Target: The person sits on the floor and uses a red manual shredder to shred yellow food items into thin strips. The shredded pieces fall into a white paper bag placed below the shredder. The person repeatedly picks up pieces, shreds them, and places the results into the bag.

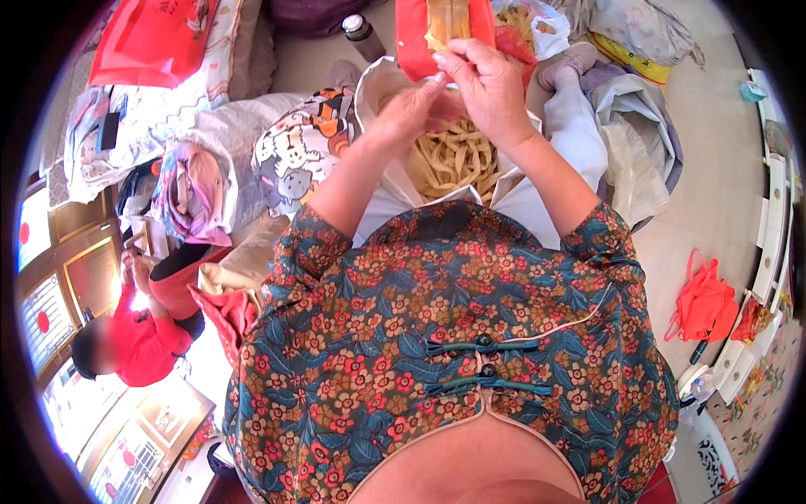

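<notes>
My right hand (488, 88) is at the near end of a brown wooden piece (448, 19), its thumb and forefinger together on a small pale-yellow strip (436, 43). The wooden piece lies on a red cloth (412, 38). Just below and to the left, my left hand (412, 110) has its thumb raised close to the right thumb. Its fingers are blurred, and what they hold cannot be made out. Under both hands a white bag (371, 88) stands open between my legs, holding many curled pale-yellow strips (456, 157).
A flask (364, 38) stands on the floor ahead. More yellowish pieces (519, 25) fill a plastic bag at the upper right. Cartoon-print fabric (302, 145) lies at my left, a grey sack (636, 113) at my right. Another person in red (145, 346) sits at far left. A red bag (702, 299) lies at right.
</notes>
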Demonstrator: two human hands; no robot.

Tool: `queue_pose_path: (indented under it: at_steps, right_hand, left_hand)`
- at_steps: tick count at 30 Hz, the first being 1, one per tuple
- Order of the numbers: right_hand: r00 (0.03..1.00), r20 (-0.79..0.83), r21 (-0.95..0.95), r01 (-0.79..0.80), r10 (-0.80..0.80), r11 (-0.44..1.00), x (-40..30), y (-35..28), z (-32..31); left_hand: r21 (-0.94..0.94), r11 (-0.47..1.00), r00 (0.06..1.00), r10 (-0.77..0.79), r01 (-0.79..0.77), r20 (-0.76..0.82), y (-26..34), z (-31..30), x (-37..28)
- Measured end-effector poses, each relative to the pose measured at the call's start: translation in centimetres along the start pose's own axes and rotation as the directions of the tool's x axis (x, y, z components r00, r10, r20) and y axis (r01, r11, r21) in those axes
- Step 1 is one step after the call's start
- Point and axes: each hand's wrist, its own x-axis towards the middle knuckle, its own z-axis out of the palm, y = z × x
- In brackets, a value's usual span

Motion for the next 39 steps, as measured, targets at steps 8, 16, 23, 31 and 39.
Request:
queue_pose_path:
  at_steps: [8, 16, 23, 31, 39]
  right_hand:
    - [0.974, 0.095, 0.008, 0.205, -0.205, 0.979, -5.2, -1.4, 1.6]
    - [0.971, 0.089, -0.101, 0.229, -0.22, 0.968, -3.3, -0.4, 1.5]
    - [0.623, 0.618, 0.588, -0.771, 0.48, 0.243, -3.0, -0.9, 1.1]
    - [0.924, 0.361, 0.07, -0.16, 0.125, 0.985, -3.7, -2.0, -0.2]
    - [0.92, 0.344, 0.221, -0.276, 0.19, 0.935, -2.0, -1.0, -1.6]
  left_hand:
    - [-0.606, 0.795, 0.999, 0.032, -0.026, -0.001, -2.4, 0.1, -0.9]
    - [0.225, 0.971, 0.989, 0.108, -0.083, -0.102, -2.2, 1.2, -2.3]
    - [0.87, 0.292, 0.446, 0.89, -0.398, -0.095, 0.7, 1.0, -3.8]
    - [0.64, 0.578, 0.711, 0.7, -0.506, -0.07, 0.3, 0.1, -3.4]
    - [-0.294, 0.913, 0.954, 0.301, -0.284, 0.012, 0.6, 0.5, -4.2]
